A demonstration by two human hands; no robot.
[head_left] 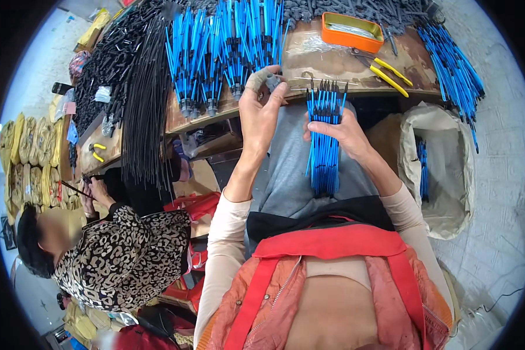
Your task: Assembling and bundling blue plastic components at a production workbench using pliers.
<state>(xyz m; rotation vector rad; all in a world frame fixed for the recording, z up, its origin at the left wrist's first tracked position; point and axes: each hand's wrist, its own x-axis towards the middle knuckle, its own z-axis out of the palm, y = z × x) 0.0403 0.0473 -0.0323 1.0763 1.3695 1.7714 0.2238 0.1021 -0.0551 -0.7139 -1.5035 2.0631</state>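
My right hand is wrapped round a bundle of thin blue rods with black tips, held over my lap with the tips pointing away from me. Left of it, at the table's front edge, my left hand is closed on a small grey plastic part between thumb and fingers. Tape or a cover wraps one of its fingers. Just beyond that hand, several bunches of blue rods with black fittings lie side by side on the wooden table.
An orange tin and yellow-handled pliers lie on the table. More blue rods hang over its right end; black rods hang at the left. A lined bin stands right. A co-worker in a patterned top sits left.
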